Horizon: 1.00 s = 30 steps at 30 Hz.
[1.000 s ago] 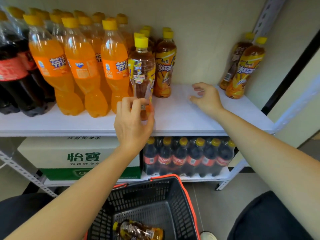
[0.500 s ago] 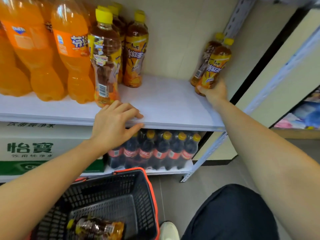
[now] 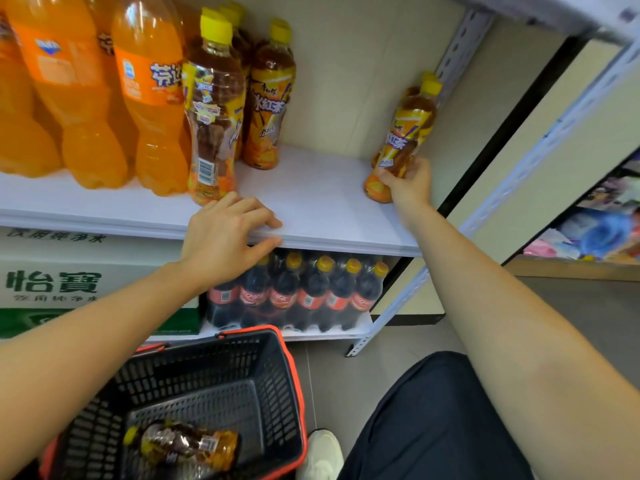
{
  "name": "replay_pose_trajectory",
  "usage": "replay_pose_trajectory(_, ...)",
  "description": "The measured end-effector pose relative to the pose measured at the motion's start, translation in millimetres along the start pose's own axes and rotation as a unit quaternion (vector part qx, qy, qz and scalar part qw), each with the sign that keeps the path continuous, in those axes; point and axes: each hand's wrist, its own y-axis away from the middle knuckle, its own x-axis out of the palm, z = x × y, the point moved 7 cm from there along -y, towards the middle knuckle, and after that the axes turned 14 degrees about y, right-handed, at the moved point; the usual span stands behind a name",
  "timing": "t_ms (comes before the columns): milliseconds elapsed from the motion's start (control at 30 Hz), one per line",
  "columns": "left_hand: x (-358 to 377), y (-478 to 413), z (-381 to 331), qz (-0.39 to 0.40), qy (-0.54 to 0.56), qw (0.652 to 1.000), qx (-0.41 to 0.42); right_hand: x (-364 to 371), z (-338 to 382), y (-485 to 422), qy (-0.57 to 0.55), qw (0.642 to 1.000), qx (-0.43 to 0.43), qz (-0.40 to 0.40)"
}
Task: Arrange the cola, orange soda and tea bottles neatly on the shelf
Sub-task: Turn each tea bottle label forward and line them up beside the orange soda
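The right hand (image 3: 408,183) grips a tilted tea bottle (image 3: 405,133), fingers curled round its base — the left hand (image 3: 225,237) rests on the shelf (image 3: 322,202) edge, fingers loose, empty.

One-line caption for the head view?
Right hand grips a tea bottle on the shelf; left hand rests on its edge.

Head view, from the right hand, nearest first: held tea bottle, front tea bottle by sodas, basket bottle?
1. Held tea bottle, in the right hand, far right.
2. Front tea bottle, beside orange sodas.
3. Basket bottle, lower left.
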Motion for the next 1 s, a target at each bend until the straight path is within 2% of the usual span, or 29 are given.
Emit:
replay_pose_trajectory(200, -6, -2, -1, 0.028, 0.071, 0.994, -0.075, 9, 29, 82, -0.104, 0.991, 0.021, 0.076)
replay_pose_trajectory(300, -10, -1, -1, 0.032, 0.167, 0.978, -0.123, 11, 44, 134, -0.164, 0.976, 0.030, 0.138)
replay_pose_trajectory(367, -12, 0, -5, 0.018, 0.286, 0.945, -0.158, 10, 54, 168, -0.202, 0.963, 0.027, 0.178)
replay_pose_trajectory(433, -13, 0, -13, 0.012, 0.402, 0.898, -0.179, 10, 62, 203, -0.238, 0.944, 0.021, 0.225)
replay_pose_trajectory(533, -15, 1, -23, 0.019, 0.516, 0.833, -0.201, 18, 58, 252, -0.250, 0.921, 0.039, 0.295)
replay_pose_trajectory(667, -7, 11, -32, 0.102, 0.621, 0.733, -0.259, 37, 41, 284, -0.250, 0.909, 0.059, 0.327)
replay_pose_trajectory(733, -6, 16, -36, 0.124, 0.624, 0.722, -0.271, 42, 37, 288, -0.239, 0.910, 0.071, 0.330)
replay_pose_trajectory(833, -4, 19, -35, 0.134, 0.606, 0.731, -0.283, 50, 31, 293, -0.225, 0.908, 0.088, 0.343)
replay_pose_trajectory(933, -4, 21, -30, 0.122, 0.622, 0.711, -0.304, 58, 31, 301, -0.231, 0.891, 0.095, 0.378)
replay_pose_trajectory(1000, -5, 21, -22, 0.105, 0.622, 0.711, -0.310, 62, 32, 306, -0.248, 0.877, 0.100, 0.399)
